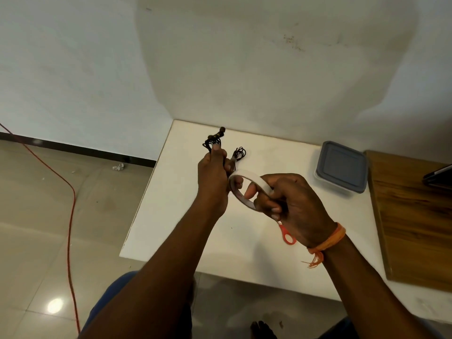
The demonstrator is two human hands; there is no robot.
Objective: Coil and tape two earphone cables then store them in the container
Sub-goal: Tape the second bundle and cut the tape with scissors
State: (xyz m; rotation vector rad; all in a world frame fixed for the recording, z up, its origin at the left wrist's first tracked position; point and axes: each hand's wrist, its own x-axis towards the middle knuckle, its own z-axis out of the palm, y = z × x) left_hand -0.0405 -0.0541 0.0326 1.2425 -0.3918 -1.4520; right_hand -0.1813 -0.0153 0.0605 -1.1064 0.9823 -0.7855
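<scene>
The earphone cable (213, 141), black and bunched into a coil, sticks up out of the top of the left hand (213, 178), whose fingers are curled tight round the lower part of the bundle above the white table (171, 204). The earbuds show at the upper tip of the bundle, toward 12 o'clock from the fist. A second coiled cable (238, 154) sits just at 2 o'clock from the left hand; whether it lies on the table or hangs from the same fist cannot be told, and a pale band seems to cross its middle.

The right hand (292, 203) holds a roll of white tape (244, 189), thumb and fingers pinching its rim with fingertips poking through the hole. The roll touches the heel of the left hand at 9 o'clock from the right hand. An orange thread bracelet (329, 239) circles the right wrist.

Under the right hand, at 6 o'clock, the red handle of a pair of scissors (288, 237) lies on the table. The container (341, 167), with its grey lid on, stands at 2 o'clock from the right hand, well apart, next to a wooden board (415, 216). A red cord (69, 216) trails over the tiled floor at 9 o'clock.
</scene>
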